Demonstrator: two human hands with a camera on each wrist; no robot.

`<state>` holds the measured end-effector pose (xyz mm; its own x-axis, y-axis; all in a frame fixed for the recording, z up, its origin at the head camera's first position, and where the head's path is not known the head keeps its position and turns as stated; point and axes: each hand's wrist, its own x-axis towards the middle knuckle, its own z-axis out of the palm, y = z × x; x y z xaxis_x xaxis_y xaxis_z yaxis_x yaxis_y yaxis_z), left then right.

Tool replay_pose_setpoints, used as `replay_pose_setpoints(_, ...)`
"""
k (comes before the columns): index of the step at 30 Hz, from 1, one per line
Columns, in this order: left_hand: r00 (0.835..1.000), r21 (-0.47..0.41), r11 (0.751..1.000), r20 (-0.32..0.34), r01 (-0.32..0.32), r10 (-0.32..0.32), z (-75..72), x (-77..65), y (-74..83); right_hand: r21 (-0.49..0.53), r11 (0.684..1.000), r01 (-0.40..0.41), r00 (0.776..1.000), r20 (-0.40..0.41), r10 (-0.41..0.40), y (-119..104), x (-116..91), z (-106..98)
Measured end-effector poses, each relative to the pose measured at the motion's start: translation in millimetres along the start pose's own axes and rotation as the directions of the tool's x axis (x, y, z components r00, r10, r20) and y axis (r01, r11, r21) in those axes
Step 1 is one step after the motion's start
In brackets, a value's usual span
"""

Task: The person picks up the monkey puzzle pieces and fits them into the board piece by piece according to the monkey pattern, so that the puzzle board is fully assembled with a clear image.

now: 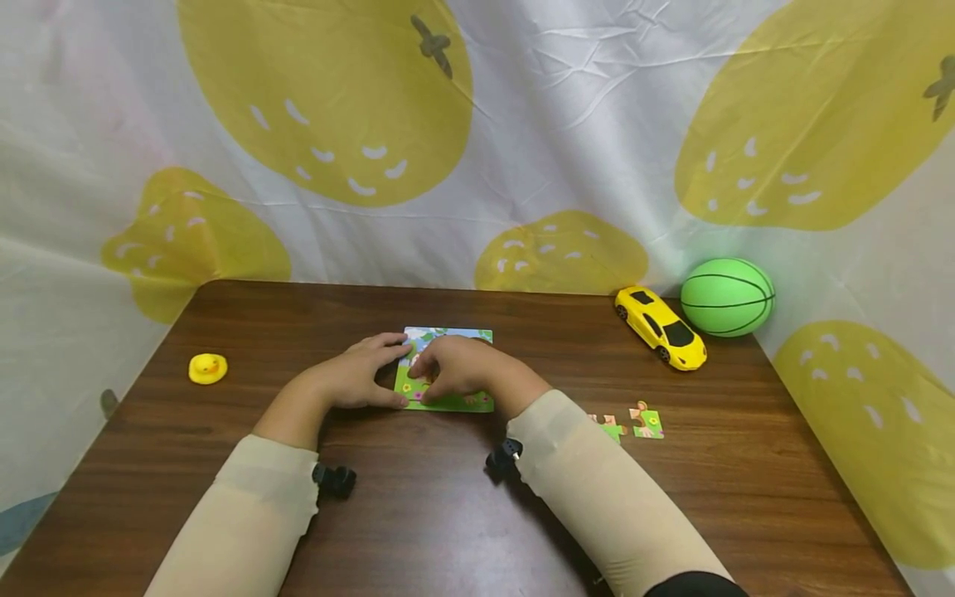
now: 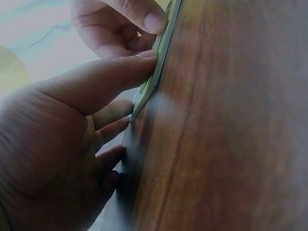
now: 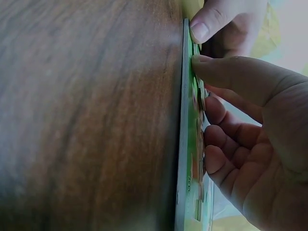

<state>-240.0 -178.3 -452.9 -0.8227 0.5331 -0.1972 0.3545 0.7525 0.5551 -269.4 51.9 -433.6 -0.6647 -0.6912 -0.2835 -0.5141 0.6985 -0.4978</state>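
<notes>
A jigsaw puzzle board (image 1: 466, 404) with a green lower part and blue top lies flat on the table. My left hand (image 1: 356, 375) spans its left side, fingers fairly straight along the edge and thumb resting on the near left corner. Over the board, my right hand (image 1: 464, 365) has its fingers curled. In the right wrist view, that hand's thumb and index finger pinch at a green puzzle piece (image 3: 195, 72) near the left corner, largely covered by the fingers. Both thumbs are close together there. Other pieces (image 3: 199, 185) sit in the frame, slightly raised.
Loose puzzle pieces (image 1: 647, 421) lie right of the board, partly behind my right sleeve. A yellow toy car (image 1: 660, 329) and a green ball (image 1: 728, 297) stand at the back right. A yellow rubber duck (image 1: 207, 368) sits at the left. A patterned cloth (image 1: 582, 149) hangs behind the table.
</notes>
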Motion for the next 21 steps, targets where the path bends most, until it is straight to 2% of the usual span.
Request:
replay_pose_setpoints(10, 1.0, -0.002, 1.0, 0.0, -0.008, 0.008, 0.7, 0.5, -1.0, -0.002, 1.0, -0.02, 0.999, 0.026, 0.02, -2.2, -3.0, -0.1)
replay_pose_setpoints(21, 1.0, -0.006, 1.0, -0.002, -0.003, 0.003, 0.9, 0.4, -4.0, -0.089, 0.995, 0.043, 0.999, -0.016, -0.045, 0.6, -2.2, 1.2)
